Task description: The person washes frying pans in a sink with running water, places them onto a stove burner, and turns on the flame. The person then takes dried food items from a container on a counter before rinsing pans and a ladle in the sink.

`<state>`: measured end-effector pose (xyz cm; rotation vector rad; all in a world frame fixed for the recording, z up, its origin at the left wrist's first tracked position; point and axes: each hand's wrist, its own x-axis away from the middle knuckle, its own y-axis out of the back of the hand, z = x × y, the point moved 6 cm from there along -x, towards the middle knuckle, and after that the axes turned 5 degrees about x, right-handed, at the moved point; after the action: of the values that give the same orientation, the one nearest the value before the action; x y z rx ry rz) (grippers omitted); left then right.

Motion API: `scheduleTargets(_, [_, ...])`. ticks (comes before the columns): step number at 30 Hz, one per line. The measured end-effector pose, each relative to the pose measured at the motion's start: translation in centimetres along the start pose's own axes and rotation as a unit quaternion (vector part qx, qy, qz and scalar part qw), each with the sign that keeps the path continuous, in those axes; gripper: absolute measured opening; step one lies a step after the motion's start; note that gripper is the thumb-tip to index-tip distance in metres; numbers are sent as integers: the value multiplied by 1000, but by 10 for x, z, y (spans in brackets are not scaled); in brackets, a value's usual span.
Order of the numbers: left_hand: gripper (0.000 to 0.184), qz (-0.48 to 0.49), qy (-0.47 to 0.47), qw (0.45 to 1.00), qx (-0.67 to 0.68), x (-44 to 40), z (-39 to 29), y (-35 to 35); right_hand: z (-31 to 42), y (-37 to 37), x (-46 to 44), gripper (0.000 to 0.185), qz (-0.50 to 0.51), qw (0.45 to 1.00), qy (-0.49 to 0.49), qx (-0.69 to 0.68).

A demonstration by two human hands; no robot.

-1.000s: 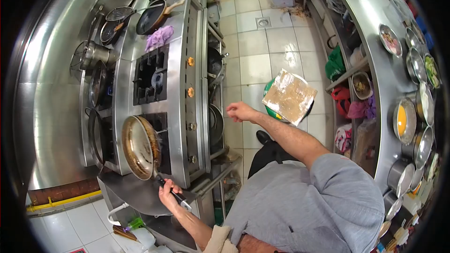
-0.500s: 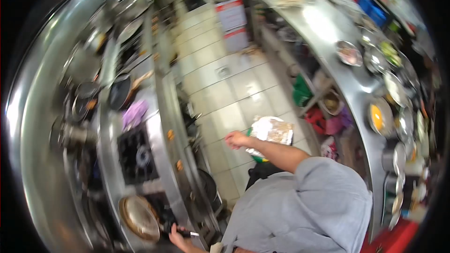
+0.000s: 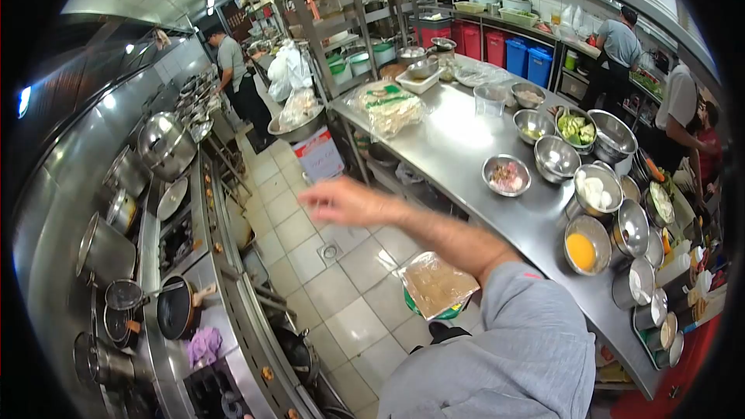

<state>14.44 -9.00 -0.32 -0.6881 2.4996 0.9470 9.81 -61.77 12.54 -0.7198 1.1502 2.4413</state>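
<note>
My right hand (image 3: 341, 202) reaches out over the tiled floor with nothing in it, its blurred fingers apart. Beneath that forearm, a foil-wrapped brown board (image 3: 437, 283) lies on top of a round green container (image 3: 446, 313) on the floor. My left hand and the pan seen before are out of view. At the lower left, a purple cloth (image 3: 204, 346) lies on the stove edge beside a dark frying pan (image 3: 177, 309) with a wooden handle.
The steel counter (image 3: 466, 163) on the right holds many metal bowls, one with orange-yellow liquid (image 3: 580, 251). A red-and-white box (image 3: 319, 155) stands in the aisle. One person (image 3: 233, 70) is at the far left; others work at the upper right.
The view has swung up and toward the counter and the far aisle. My right hand now appears farther forward. My left hand, holding the pan's handle earlier, has left the view.
</note>
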Motion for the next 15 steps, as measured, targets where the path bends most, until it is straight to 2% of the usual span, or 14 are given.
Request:
scheduleTargets(1, [52, 78, 4, 988, 136, -1, -20, -33, -3, 49, -14, 35, -20, 997, 20, 72])
scheduleTargets(3, [57, 214, 11, 971, 111, 2, -9, -110, -25, 148, -38, 34, -107, 967, 51, 227])
scheduleTargets(4, [38, 170, -6, 971, 166, 7, 12, -154, -47, 204, -52, 40, -116, 964, 30, 237])
scheduleTargets(5, [53, 266, -24, 952, 146, 19, 10, -189, -64, 252, -63, 40, -140, 944, 22, 298])
scheduleTargets(6, [54, 315, 24, 932, 178, 35, -19, -208, -82, 292, -68, 40, -163, 920, 8, 355])
scheduleTargets(7, [50, 344, 6, 917, 201, 47, -6, -245, -105, 330, -74, 39, -174, 899, -14, 403])
scheduleTargets(9, [48, 424, 12, 896, 131, 72, -47, -281, -165, 382, -87, 39, -158, 871, -56, 462])
scheduleTargets(11, [48, 438, -50, 896, 47, 102, -43, -316, -228, 412, -94, 38, -119, 857, -111, 489])
scheduleTargets(13, [51, 500, 22, 864, 53, 132, -55, -325, -300, 434, -100, 38, -74, 847, -161, 501])
scheduleTargets(15, [49, 531, 41, 844, 62, 158, -33, -343, -349, 442, -100, 37, -52, 838, -205, 503])
